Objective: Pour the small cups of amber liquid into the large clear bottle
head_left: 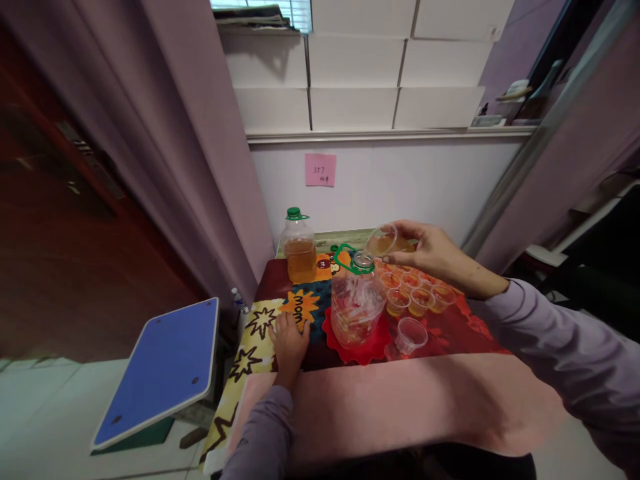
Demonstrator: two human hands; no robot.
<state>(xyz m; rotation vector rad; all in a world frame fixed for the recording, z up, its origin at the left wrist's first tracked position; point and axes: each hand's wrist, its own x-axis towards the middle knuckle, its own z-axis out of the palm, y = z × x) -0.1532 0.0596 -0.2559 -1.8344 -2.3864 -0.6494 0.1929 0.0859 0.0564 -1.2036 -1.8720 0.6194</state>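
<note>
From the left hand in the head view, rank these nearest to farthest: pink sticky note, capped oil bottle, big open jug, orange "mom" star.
1. Orange "mom" star, just above the left hand, under its fingertips.
2. Big open jug, to its right, on the red mat.
3. Capped oil bottle, at the table's back.
4. Pink sticky note, on the wall.

Clear glossy plastic jug and cups; matt printed tablecloth; paper note

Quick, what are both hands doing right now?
Left hand: open, flat on the table cover.
Right hand: holding a tilted cup over the jug.
</note>
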